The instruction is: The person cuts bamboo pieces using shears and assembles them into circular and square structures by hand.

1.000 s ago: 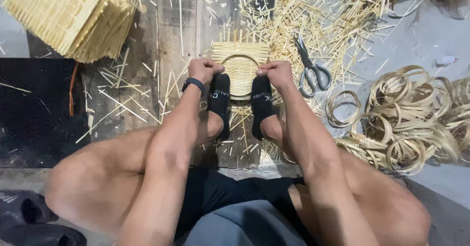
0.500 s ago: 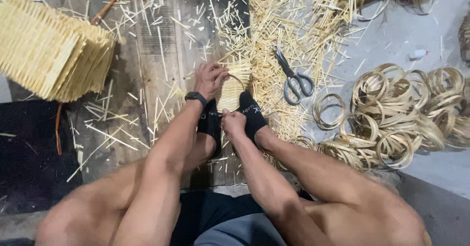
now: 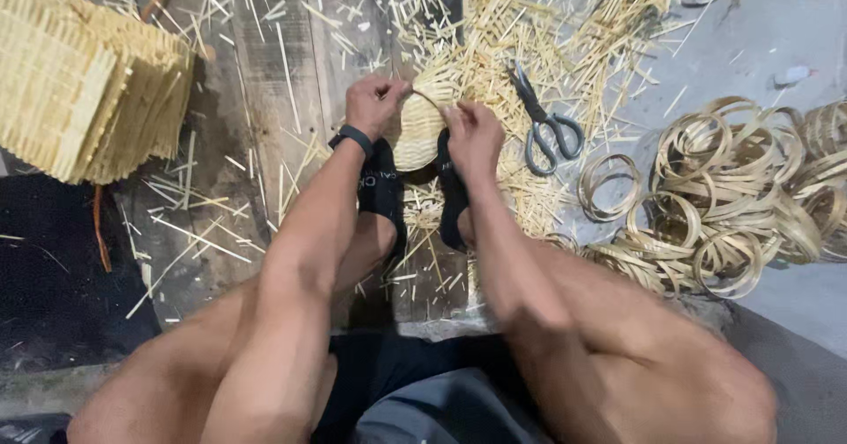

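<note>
A small woven bamboo basket piece (image 3: 417, 131) stands tilted between my two feet in black sandals (image 3: 381, 188). My left hand (image 3: 375, 104), with a black wristband, grips its upper left rim and a thin bamboo hoop strip. My right hand (image 3: 475, 135) grips the piece's right side. Both hands are closed on it, and my fingers hide part of the rim.
Grey-handled scissors (image 3: 547, 126) lie just right of my right hand among loose bamboo splints (image 3: 529, 20). A heap of bamboo rings (image 3: 732, 197) sits at the right. A stack of woven bamboo mats (image 3: 79, 82) lies at the upper left on the wooden boards (image 3: 273, 73).
The woven piece lay flat under both hands a second ago; now it is turned up on edge between my feet. My right hand moved from my foot back onto the piece.
</note>
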